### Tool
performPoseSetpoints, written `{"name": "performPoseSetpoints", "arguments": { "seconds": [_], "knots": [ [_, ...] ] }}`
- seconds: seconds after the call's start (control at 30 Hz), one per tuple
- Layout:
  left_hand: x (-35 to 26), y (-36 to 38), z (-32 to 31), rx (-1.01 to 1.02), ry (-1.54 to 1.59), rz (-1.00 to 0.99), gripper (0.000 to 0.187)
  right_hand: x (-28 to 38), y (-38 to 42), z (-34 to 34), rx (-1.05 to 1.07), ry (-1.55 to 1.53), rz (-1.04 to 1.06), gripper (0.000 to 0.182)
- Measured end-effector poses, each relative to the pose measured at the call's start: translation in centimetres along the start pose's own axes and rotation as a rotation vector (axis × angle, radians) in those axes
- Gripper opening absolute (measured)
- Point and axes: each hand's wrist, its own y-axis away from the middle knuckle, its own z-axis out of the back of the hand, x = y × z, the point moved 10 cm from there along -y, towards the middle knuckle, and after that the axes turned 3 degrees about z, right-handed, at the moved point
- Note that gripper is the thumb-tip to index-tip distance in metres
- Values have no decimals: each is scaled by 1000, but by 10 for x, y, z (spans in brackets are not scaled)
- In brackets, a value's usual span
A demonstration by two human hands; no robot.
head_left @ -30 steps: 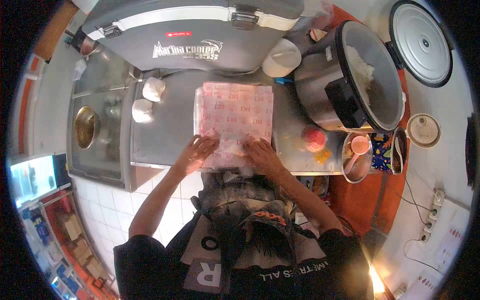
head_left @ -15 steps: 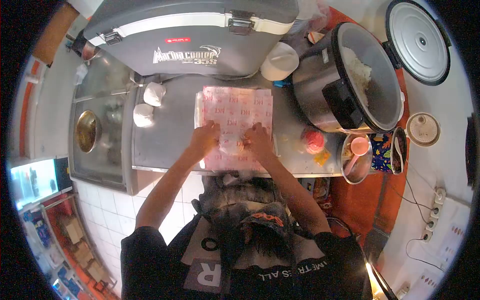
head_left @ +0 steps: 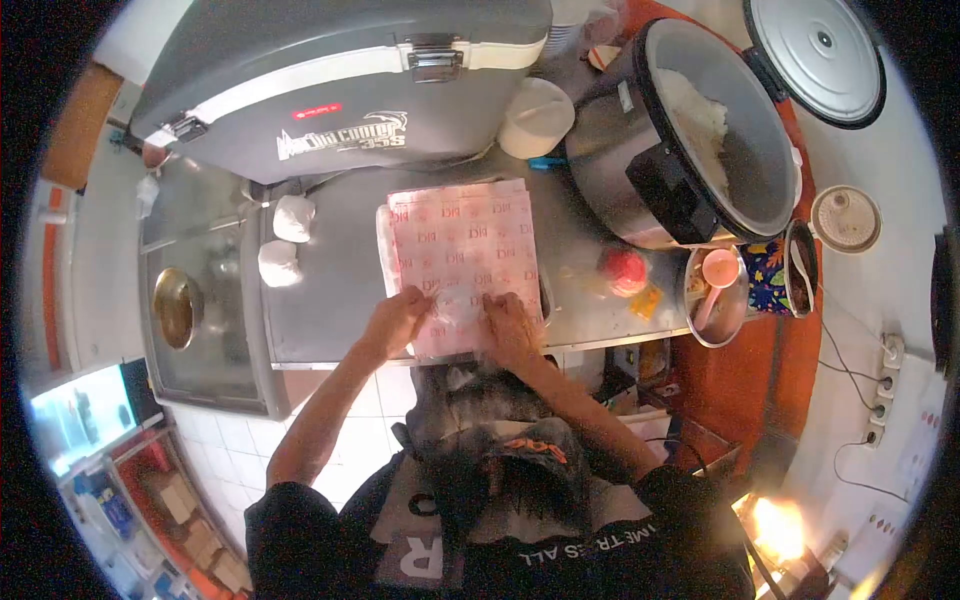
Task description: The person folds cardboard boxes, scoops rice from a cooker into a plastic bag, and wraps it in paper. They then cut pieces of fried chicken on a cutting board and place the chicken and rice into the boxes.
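A stack of pink printed wrapping paper sheets (head_left: 460,235) lies on the steel counter in front of me. At its near part, a shiny, see-through plastic bag (head_left: 455,312) rests between my two hands. My left hand (head_left: 402,315) pinches the bag's left side with curled fingers. On the other side, my right hand (head_left: 510,328) has its fingers bent down and closed at the bag's right edge. What the bag contains is blurred.
Two white wrapped bundles (head_left: 280,264) sit at the left. A large cooler box (head_left: 340,100) stands behind. To the right are an open rice cooker (head_left: 610,160), a red ball-shaped bundle (head_left: 625,272), and a steel bowl (head_left: 728,325) holding a pink ladle (head_left: 712,285).
Both hands have moved nearer to my body, down the paper, with the plastic bag between them. The view has shifted slightly.
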Motion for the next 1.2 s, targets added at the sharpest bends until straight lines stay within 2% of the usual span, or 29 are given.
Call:
{"name": "performPoseSetpoints", "arguments": {
  "seconds": [0.07,0.1,0.13,0.17,0.23,0.27,0.33,0.4,0.43,0.47,0.53,0.57,0.63,0.7,0.73,0.77,0.8,0.83,0.87,0.9,0.93,1.0,1.03,1.07,1.13,1.17,1.2],
  "knots": [
    [3,-8,2,9,71,-30,11,-6,-1,-12,-46,-112,-96,32],
    [2,-10,1,13,69,-39,11,9,-2,-13,-67,145,62,38],
    [7,-10,-2,23,110,38,12,29,-3,-13,-82,402,217,45],
    [13,-10,-4,30,147,117,13,33,-8,-12,-88,405,211,45],
    [12,-5,-5,-21,148,143,13,-8,-5,-45,147,-458,-443,67],
    [15,-3,-1,-77,154,172,12,6,-11,-36,135,-466,-446,67],
    [10,2,1,-109,152,158,9,9,-5,-12,-30,-574,-704,71],
    [18,4,5,-142,230,300,12,0,-4,-32,-98,-648,-714,67],
    [7,3,14,-223,171,182,12,-6,-4,-37,-146,-711,-718,64],
    [-2,3,16,-209,162,152,12,-10,-6,-22,-177,-719,-732,64],
    [-5,7,30,-292,398,240,11,-8,1,-17,52,-923,-771,56],
    [-23,6,48,-291,569,384,12,-15,15,-7,11,-936,-795,56],
    [-51,8,47,-220,584,338,14,1,35,14,-161,-1465,-588,49],
    [-89,9,33,-140,767,356,17,4,81,35,-283,-1521,-619,45],
    [-131,6,37,-41,750,283,20,6,113,44,-359,-1572,-639,41],
    [-151,11,14,83,936,373,22,7,144,50,-487,-1599,-570,42],
    [-166,17,-12,139,893,232,23,6,179,57,-632,-1597,-505,43],
    [-176,33,-46,240,1089,385,23,10,218,69,-712,-1563,-570,44],
    [-229,38,-49,375,1015,144,24,23,256,83,-796,-1541,-639,45],
    [-254,55,-72,506,928,137,29,37,293,97,-895,-1456,-624,51],
    [-268,82,-103,623,1242,347,34,51,325,116,-963,-1428,-608,56],
    [-307,135,-153,876,1184,287,37,96,413,132,-1227,-1331,-696,59],
    [-345,171,-154,1010,1566,444,32,106,453,114,-1243,-1144,-764,61],
    [-367,193,-170,1081,1536,421,32,127,484,114,-1310,-1110,-782,61],
    [-414,249,-210,1303,1136,104,26,173,557,106,-1573,-1239,-869,62],
    [-461,288,-198,1326,1142,43,21,187,588,93,-1613,-1163,-904,61],
    [-473,312,-215,1350,1126,28,21,202,614,72,-1644,-1150,-904,61]
  ]
}}
